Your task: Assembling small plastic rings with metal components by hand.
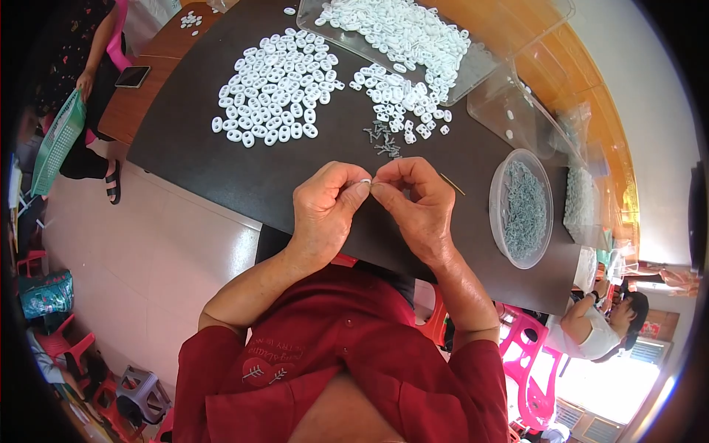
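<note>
Over the dark table, my left hand (325, 207) pinches a small white plastic piece (365, 181) between thumb and index finger. Its far end meets the fingertips of my right hand (419, 203), which are also pressed together; what they hold is hidden. Just beyond my hands lies a small heap of grey pins (382, 137). Behind it is a loose group of small white plastic pieces (399, 96). White oval pieces with two holes (273, 92) are spread out to the left. A thin yellowish stick (453, 184) shows beside my right hand.
A clear tray (481, 68) at the back carries a large pile of white pieces. On the right stands a clear round bowl (520, 263) full of grey parts. A person with a green basket (60, 140) stands at left; another person (602, 328) is at right near pink chairs (535, 380).
</note>
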